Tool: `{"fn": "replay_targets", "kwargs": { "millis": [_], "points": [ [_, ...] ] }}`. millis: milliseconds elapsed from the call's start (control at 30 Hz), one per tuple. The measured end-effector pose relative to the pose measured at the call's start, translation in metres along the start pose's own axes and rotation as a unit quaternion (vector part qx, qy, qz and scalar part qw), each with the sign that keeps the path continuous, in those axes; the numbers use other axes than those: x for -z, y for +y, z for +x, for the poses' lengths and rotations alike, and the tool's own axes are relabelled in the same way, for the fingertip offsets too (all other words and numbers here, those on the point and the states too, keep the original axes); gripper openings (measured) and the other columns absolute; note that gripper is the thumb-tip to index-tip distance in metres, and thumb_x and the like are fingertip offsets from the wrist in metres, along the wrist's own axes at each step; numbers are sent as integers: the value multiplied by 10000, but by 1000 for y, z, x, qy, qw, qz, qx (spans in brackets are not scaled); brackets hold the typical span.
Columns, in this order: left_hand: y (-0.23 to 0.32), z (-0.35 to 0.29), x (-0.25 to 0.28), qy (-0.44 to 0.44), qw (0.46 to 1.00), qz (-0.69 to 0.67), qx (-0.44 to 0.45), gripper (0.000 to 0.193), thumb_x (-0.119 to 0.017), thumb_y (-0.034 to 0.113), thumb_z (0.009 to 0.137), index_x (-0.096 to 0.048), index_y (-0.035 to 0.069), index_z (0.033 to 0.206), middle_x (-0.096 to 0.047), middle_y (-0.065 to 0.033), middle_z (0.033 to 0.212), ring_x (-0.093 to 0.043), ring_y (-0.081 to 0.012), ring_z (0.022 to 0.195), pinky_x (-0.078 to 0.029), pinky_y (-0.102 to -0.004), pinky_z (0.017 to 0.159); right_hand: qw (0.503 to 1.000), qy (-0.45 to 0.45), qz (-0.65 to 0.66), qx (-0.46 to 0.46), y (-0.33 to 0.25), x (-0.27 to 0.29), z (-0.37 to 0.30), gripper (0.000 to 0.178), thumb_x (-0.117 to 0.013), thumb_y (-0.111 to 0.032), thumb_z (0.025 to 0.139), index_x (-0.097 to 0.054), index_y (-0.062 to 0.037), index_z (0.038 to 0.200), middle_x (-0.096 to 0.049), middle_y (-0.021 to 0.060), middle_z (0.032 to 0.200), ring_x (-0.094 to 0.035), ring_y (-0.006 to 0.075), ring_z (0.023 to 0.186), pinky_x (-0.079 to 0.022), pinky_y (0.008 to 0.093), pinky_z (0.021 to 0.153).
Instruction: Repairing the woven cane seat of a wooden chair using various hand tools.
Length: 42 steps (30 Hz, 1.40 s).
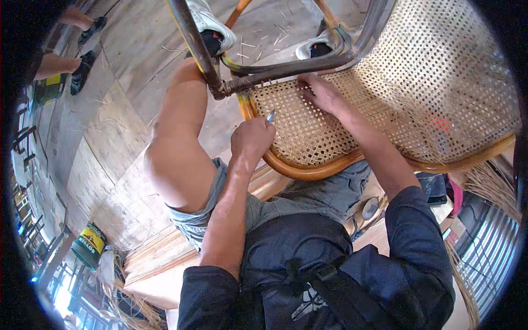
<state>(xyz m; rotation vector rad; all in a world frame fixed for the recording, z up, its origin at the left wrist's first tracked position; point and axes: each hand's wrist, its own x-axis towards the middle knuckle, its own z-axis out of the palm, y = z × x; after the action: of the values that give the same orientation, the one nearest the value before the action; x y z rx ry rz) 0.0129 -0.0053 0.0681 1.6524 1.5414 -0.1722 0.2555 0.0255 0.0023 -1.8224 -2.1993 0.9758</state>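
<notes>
1. Left hand point(251, 138): fist closed round a small metal tool point(270, 116), tip poking out the top, just at the near rim of the woven cane seat point(308, 132).
2. Right hand point(324, 94): fingers curled, pressed down on the weave near the dark metal frame tube point(286, 70); pinching a strand or not, cannot tell.
3. Cane chair point(440, 77): tipped on its side across the lap, wooden rim point(308, 171) against the grey shorts point(308, 195).
4. Green can point(88, 245) on the plank floor, lower left, well apart.

Both hands point(286, 118) on cane seat point(330, 126)
</notes>
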Motion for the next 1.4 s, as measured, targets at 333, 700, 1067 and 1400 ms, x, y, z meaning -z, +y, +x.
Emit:
{"fn": "replay_targets", "kwargs": {
  "millis": [333,700,1067,1400],
  "points": [
    [-3,2,-2,-11,1000,5,2,368,-467,356,857,-650,49,943,-630,-223,977,-608,-391,926,-482,-490,800,983,97,-102,120,22,-39,-3,277,-438,-192,890,-601,-119,1102,-615,84,1099,-506,271,1122,-408,464,923],
    [6,-15,-3,9,998,3,-56,329,-517,316,826,-660,34,919,-646,-212,938,-622,-375,897,-489,-473,777,975,-32,-210,-67,-39,-9,-15,672,-450,-529,872,-391,-43,1332,-457,157,1318,-395,359,1237,-381,449,983],
    [2,-6,-2,-3,998,23,-50,370,-503,337,813,-672,41,955,-652,-203,962,-624,-365,909,-487,-463,795,974,-50,-201,-91,-41,-9,-11,621,-395,-557,886,-397,-139,1346,-419,111,1361,-347,325,1280,-309,498,1012],
    [5,-6,-1,0,997,52,-57,391,-467,346,827,-661,38,969,-643,-205,985,-617,-370,922,-478,-465,809,974,2,-187,-126,-32,-30,-4,611,-403,-582,870,-453,-140,1289,-396,124,1367,-318,355,1288,-249,578,995]
  ]
}}
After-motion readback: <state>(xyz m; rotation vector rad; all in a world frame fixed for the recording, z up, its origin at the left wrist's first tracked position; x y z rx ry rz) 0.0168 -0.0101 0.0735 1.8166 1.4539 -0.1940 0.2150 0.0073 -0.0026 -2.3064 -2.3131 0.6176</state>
